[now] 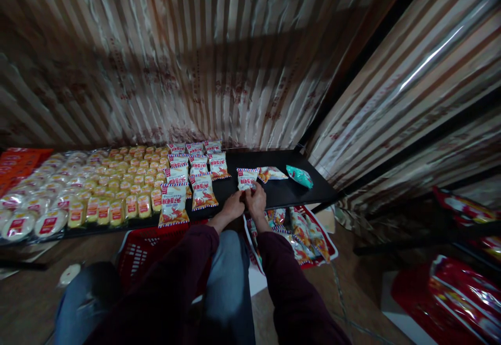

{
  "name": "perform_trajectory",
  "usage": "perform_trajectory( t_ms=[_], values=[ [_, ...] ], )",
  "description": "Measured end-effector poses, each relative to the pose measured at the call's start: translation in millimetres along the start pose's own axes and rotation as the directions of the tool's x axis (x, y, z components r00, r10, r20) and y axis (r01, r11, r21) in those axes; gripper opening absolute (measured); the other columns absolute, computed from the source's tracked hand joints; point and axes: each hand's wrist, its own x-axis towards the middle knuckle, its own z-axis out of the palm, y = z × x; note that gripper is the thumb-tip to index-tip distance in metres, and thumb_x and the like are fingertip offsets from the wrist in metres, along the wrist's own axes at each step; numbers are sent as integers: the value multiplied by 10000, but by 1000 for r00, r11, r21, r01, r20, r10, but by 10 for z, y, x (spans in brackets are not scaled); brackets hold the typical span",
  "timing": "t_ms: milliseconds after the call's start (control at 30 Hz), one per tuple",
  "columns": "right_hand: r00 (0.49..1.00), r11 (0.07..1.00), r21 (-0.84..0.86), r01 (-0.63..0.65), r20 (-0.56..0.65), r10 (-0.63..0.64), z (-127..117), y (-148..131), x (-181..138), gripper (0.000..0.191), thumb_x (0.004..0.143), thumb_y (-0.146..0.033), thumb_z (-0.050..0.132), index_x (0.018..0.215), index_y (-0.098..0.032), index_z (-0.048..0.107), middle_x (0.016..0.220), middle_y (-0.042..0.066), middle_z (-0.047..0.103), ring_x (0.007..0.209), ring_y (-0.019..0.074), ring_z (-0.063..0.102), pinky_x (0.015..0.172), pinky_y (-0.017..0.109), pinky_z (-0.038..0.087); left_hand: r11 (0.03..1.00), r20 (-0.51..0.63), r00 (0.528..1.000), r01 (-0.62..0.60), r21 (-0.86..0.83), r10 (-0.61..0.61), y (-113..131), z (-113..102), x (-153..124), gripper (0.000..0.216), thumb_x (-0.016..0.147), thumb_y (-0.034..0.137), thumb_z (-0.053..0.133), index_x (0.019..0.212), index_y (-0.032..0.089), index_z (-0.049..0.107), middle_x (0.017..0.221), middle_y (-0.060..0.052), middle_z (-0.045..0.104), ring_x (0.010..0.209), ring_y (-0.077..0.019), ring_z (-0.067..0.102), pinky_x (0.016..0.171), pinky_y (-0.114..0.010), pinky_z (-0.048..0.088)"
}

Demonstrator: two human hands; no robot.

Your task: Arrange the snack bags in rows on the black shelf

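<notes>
Both of my hands meet at a small white snack bag [247, 177] with a striped top edge, held upright over the black shelf [230, 188]. My right hand [256, 201] grips its lower right side. At its lower left, my left hand [234, 204] has its fingers curled against the bag. Just right of it lies another snack bag [272, 174] on its side, and beyond that a teal packet [299, 176]. To the left, similar bags [203, 191] stand in rows. The bag's bottom is hidden behind my fingers.
Left along the shelf are rows of yellow wrapped cakes [117, 212] and round white packages [50, 223]. Under the shelf sit a basket of snack bags [332, 251] and a red basket [136, 256]. Corrugated sheeting [195, 73] stands behind; red packages [465, 293] are at lower right.
</notes>
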Motion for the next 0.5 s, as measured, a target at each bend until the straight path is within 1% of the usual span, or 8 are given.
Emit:
perform_trajectory(
  t_ms=[100, 200, 333, 400, 500],
  values=[
    [1000, 999, 48, -26, -10, 26, -40, 20, -108, 516, 783, -337, 443, 1225, -95, 554, 1094, 168, 655, 1008, 286, 590, 958, 440, 424, 999, -16, 999, 36, 3, -36, -17, 22, -116, 446, 762, 57, 485, 1178, 166, 607, 1213, -127, 653, 1131, -233, 594, 974, -321, 422],
    [998, 993, 101, -59, -5, 60, -64, 30, -239, 550, 788, -373, 442, 1250, -91, 537, 1133, 177, 651, 995, 281, 602, 925, 425, 449, 996, -42, 996, 84, 19, -83, -58, 35, -251, 414, 767, 65, 471, 1147, 152, 614, 1183, -141, 653, 1124, -243, 588, 960, -332, 423],
    [998, 993, 102, -51, 31, 48, -83, 30, -447, 549, 785, -393, 448, 1222, -85, 574, 1163, 189, 641, 1021, 286, 596, 938, 432, 443, 992, -67, 991, 122, 35, -120, -146, 32, -442, 385, 771, 99, 488, 1130, 147, 619, 1151, -153, 653, 1097, -258, 594, 943, -347, 427],
    [998, 993, 107, -48, 36, 44, -97, 25, -552, 535, 783, -396, 457, 1201, -93, 595, 1133, 184, 650, 1013, 285, 595, 942, 438, 439, 991, -71, 990, 126, 34, -124, -195, 27, -522, 399, 767, 109, 508, 1149, 163, 609, 1169, -139, 652, 1101, -248, 595, 945, -336, 425],
    [997, 985, 158, -63, 53, 55, -128, 1, -685, 512, 780, -407, 478, 1184, -121, 610, 1121, 163, 657, 990, 274, 600, 927, 433, 448, 992, -82, 989, 128, 24, -125, -256, 17, -613, 398, 760, 111, 537, 1144, 189, 605, 1178, -112, 661, 1102, -230, 600, 946, -317, 422]
  ],
)
